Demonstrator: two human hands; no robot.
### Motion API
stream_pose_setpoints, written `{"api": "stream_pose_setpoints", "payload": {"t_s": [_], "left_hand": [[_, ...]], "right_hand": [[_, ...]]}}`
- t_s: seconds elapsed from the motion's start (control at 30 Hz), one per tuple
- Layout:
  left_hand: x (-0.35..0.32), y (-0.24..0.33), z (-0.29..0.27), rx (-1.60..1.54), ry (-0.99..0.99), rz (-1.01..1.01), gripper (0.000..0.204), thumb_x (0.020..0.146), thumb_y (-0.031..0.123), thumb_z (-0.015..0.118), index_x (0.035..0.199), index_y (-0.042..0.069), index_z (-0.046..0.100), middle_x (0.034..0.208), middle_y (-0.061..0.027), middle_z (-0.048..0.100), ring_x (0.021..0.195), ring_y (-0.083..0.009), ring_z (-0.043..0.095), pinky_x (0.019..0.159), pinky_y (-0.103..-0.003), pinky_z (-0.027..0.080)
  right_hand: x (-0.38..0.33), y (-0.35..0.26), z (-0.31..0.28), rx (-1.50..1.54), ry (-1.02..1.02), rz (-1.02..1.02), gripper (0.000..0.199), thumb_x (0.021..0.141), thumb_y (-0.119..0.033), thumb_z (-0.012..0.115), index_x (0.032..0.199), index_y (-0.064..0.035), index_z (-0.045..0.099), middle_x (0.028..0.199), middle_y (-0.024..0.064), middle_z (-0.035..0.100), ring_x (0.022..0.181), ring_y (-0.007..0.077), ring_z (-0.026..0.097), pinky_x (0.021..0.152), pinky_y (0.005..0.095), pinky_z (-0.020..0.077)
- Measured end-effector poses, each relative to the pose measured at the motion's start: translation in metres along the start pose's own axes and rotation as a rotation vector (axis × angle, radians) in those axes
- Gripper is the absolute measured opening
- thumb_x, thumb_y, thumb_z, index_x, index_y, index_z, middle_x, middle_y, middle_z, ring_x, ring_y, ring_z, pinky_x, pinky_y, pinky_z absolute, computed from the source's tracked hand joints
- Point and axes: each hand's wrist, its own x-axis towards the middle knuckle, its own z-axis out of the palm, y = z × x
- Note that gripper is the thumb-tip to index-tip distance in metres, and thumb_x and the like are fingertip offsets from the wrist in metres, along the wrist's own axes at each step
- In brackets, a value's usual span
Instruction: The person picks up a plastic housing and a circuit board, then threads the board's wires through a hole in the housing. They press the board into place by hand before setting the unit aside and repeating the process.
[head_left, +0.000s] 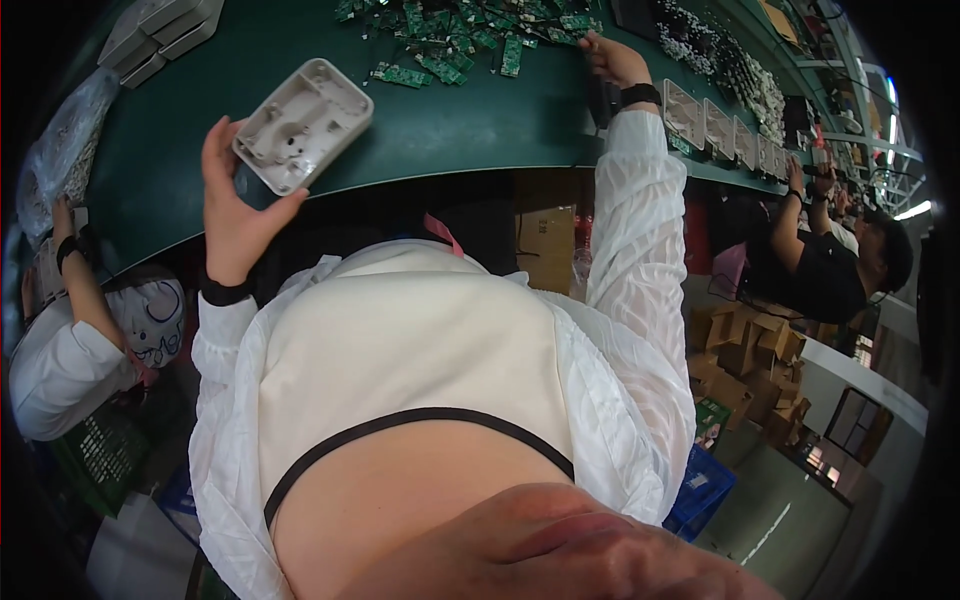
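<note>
in the head view i take the heap of circuit boards (470, 35) as my landmark: thin green rectangles tangled with dark wires, cut off by the top edge. to the left of the heap and nearer the camera, i find the pale housing (305, 125) in the left hand (240, 195), grasped with the thumb at its near end and the fingers along its left side, partly hidden behind it. it is a smooth, rigid box that looks like plastic, tilted, with rounded corners, an open hollow facing me, moulded ribs inside and small dark spots i can't identify. the right hand (620, 65) is at the heap's right end with its fingers bent; i cannot tell whether it pinches anything. a dark shape (600, 100) by that wrist is too blurred for me to name. the bench (470, 125) under the heap is flat and green. right of the heap i see a row of open housings (685, 112), dwindling toward the rim, and beyond it white-tipped cables (735, 65) in a tangle too fine to separate. far left of the heap are a stack of pale boxes (160, 40), cropped at the top, and a crinkled, see-through plastic bag (70, 135) with contents i can't make out.
</note>
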Motion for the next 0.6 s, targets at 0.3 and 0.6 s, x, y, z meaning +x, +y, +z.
{"api": "stream_pose_setpoints", "payload": {"t_s": [0.3,0.6], "left_hand": [[-0.013,0.016,0.016,-0.065,-0.206,-0.006,0.112,0.062,0.015,0.09,0.157,0.004,0.031,0.147,-0.021,0.052,0.136,-0.0374,0.054,0.117,-0.044,0.041],[-0.016,0.001,0.028,-0.006,-0.227,0.053,0.11,0.063,0.02,0.091,0.156,0.003,0.034,0.148,-0.0217,0.051,0.136,-0.0386,0.053,0.115,-0.044,0.042]], "right_hand": [[-0.04,0.016,0.097,0.496,0.083,-0.481,0.014,0.105,-0.016,0.067,0.112,-0.0044,0.066,0.102,0.003,0.068,0.083,0.0118,0.062,0.07,0.0197,0.0513],[-0.06,0.09,0.189,1.123,-0.078,-0.824,0.009,0.104,-0.006,0.064,0.112,-0.0035,0.067,0.109,0.0088,0.07,0.1,0.0187,0.068,0.085,0.0272,0.0605]]}}
